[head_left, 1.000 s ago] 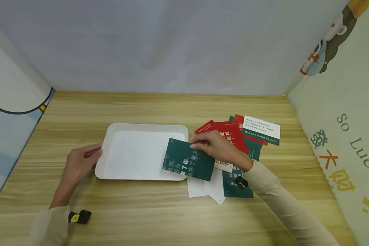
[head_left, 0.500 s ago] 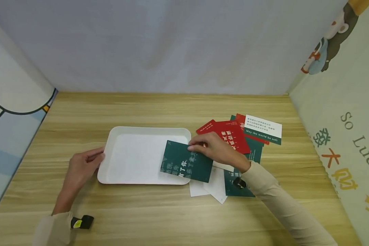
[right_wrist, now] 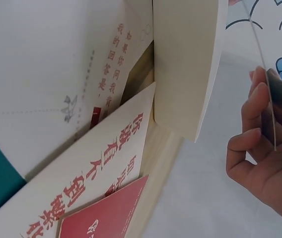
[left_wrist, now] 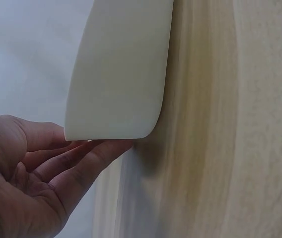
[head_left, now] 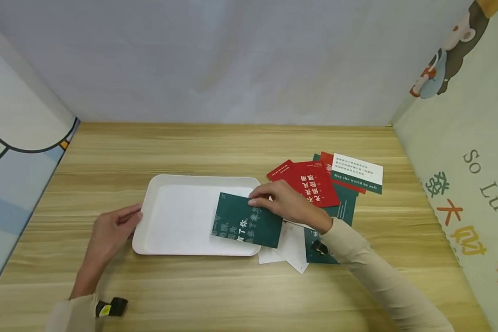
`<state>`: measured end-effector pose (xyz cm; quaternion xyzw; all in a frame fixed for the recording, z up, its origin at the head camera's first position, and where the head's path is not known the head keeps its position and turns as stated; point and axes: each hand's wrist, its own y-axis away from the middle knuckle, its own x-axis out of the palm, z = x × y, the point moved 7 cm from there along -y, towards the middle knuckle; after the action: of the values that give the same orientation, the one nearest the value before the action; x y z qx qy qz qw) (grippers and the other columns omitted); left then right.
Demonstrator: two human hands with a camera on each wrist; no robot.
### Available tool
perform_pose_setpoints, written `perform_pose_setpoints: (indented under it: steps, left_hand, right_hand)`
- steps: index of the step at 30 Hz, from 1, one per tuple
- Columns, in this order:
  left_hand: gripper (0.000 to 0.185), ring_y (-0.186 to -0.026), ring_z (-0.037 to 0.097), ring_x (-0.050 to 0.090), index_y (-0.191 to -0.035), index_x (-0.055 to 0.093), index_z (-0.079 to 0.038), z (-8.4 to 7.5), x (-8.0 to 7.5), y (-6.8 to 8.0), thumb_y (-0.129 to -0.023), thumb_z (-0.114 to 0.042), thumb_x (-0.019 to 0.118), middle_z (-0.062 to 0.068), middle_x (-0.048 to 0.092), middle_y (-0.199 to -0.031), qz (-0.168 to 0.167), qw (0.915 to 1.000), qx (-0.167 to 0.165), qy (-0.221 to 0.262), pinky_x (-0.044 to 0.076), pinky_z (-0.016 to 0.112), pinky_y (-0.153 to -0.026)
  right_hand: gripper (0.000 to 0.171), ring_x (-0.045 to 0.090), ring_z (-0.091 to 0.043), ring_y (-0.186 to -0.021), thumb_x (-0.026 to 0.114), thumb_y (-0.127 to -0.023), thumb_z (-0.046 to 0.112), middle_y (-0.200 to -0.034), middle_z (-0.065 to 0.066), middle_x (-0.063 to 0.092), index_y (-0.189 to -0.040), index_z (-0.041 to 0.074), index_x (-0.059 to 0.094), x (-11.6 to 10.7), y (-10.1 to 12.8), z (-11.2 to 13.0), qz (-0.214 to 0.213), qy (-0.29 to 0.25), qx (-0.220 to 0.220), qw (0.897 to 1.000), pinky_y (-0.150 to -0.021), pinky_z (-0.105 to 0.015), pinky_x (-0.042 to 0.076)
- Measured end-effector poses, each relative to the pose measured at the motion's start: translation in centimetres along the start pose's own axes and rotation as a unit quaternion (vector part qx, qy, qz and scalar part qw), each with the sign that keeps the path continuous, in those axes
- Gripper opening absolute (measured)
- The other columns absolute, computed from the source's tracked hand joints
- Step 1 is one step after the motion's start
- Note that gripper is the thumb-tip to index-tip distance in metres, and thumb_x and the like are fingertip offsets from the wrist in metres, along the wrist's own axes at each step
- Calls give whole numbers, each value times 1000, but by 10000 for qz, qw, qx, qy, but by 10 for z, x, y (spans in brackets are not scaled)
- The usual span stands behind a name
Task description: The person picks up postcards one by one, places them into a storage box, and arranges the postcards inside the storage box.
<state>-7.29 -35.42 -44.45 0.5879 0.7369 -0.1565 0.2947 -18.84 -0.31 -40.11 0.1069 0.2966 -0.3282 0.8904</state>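
A white rectangular tray (head_left: pixel 182 216) sits on the wooden table. My left hand (head_left: pixel 113 235) holds its left short side; in the left wrist view, the thumb is at the rim and the fingers (left_wrist: pixel 89 166) lie against the tray wall (left_wrist: pixel 118 79). Above the tray's right end, my right hand (head_left: pixel 288 203) pinches a dark green card (head_left: pixel 240 226) with white lettering by its far edge. In the right wrist view this card (right_wrist: pixel 269 104) shows nearly edge-on between thumb and fingers. The green card partly hides the tray's right side.
Right of the tray lies a loose, overlapping pile of cards: red cards (head_left: pixel 313 184), green cards (head_left: pixel 346 205), white cards (head_left: pixel 292 249) and a white-and-green card (head_left: pixel 357 173). A pale curtain (head_left: pixel 232 60) stands behind the table, and a printed wall (head_left: pixel 460 184) stands at right.
My right hand has carried the green card a little left, farther over the tray. The tray, still in my left hand, has shifted slightly toward me. The view has also moved slightly.
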Motion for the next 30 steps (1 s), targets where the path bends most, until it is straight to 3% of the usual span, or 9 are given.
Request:
perform_pose_setpoints:
  steps: [14,21,30]
  left_hand:
    - [39,-84,-22,53,-138,63,6,2,3,9,-106,-15,62,30,68,-128,0,9998,-187,104,54,12,-68]
    - [38,-88,-25,49,-137,65,6,2,2,11,-106,-17,62,28,68,-129,-66,9999,-132,-10,48,4,-71]
    - [37,-88,-24,51,-136,65,6,-1,0,14,-106,-15,63,28,68,-129,-89,9999,-115,4,48,4,-71]
  right_hand:
    - [22,63,-14,-88,75,-98,14,-104,-5,78,-117,4,79,12,-5,5,128,-40,-60,9999,-77,-26,53]
    - [21,63,-16,-88,74,-98,13,-103,-5,78,-117,4,79,18,-10,13,184,-201,-122,9996,-77,-27,53]
    - [19,63,-15,-89,72,-99,13,-103,-5,78,-115,4,79,34,-24,17,267,-364,-263,9986,-77,-26,53]
